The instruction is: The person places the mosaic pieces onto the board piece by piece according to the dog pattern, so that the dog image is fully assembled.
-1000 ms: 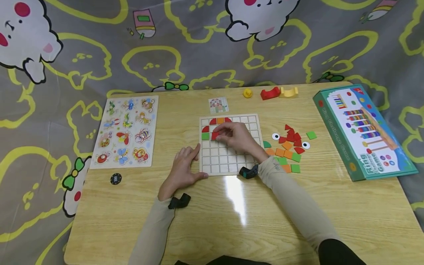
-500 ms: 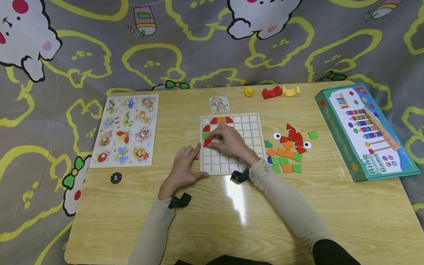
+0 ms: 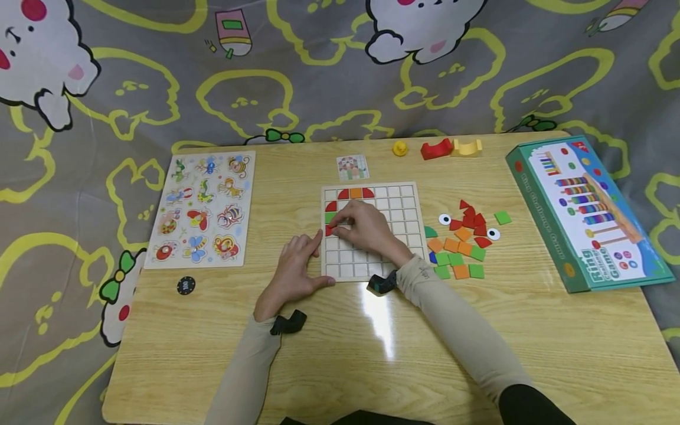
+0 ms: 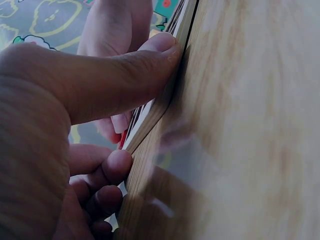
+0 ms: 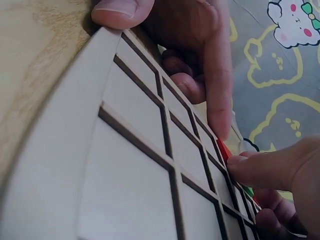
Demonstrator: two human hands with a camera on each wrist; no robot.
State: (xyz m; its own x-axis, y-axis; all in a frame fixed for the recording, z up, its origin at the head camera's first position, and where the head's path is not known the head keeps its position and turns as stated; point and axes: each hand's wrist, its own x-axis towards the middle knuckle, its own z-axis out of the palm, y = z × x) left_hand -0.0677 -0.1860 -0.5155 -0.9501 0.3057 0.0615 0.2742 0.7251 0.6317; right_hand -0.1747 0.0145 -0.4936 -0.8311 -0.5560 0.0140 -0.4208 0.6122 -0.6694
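Note:
A wooden grid board lies mid-table. My right hand pinches a small red tile at the board's left column, just below a green square tile; fingers partly cover it and its full shape is hidden. Above the green tile sits a red rounded tile. In the top row an orange square tile lies between two red rounded tiles. My left hand rests at the board's lower left corner, thumb on the corner and index finger extended along the left edge.
Loose tiles in red, orange and green lie right of the board. A picture card is behind it. Further out are an insect puzzle board, a black chip, a green game box, a yellow duck and red and yellow arched blocks.
My right hand has carried the red tile leftward and slightly nearer me, from the second column to the left column. The left hand stays at the board's corner.

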